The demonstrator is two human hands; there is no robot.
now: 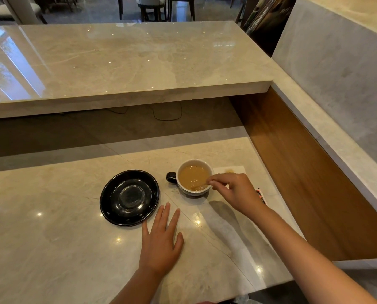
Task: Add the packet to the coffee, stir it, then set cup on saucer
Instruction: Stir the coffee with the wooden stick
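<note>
The pale marble table (51,249) fills the lower half of the frame, under a raised ledge of the same stone (121,62) across the upper half. Left of centre on it sits the black saucer (108,200), bare and well apart from the cup.

The left hand (161,244) lies flat on the table in the lower middle of the frame, fingers spread, its grip open and holding nothing, fingertips just beside the saucer's near rim.

The right hand (238,191) reaches in from the lower right, its grip pinched closed on a thin wooden stirrer (199,185) whose far end dips into the coffee.

The white cup (207,166), dark handle pointing left toward the saucer, stands on the table right of centre, holding light-brown coffee (192,175). Behind it lies a white napkin (235,170).

A small printed packet (261,195) shows partly behind the right wrist; whether it is torn or empty cannot be told.

Judging by the milky colour and the stirrer in the liquid, adding seems done and stirring is in hand. Removing the stirrer and setting the cup on the saucer are left.
</note>
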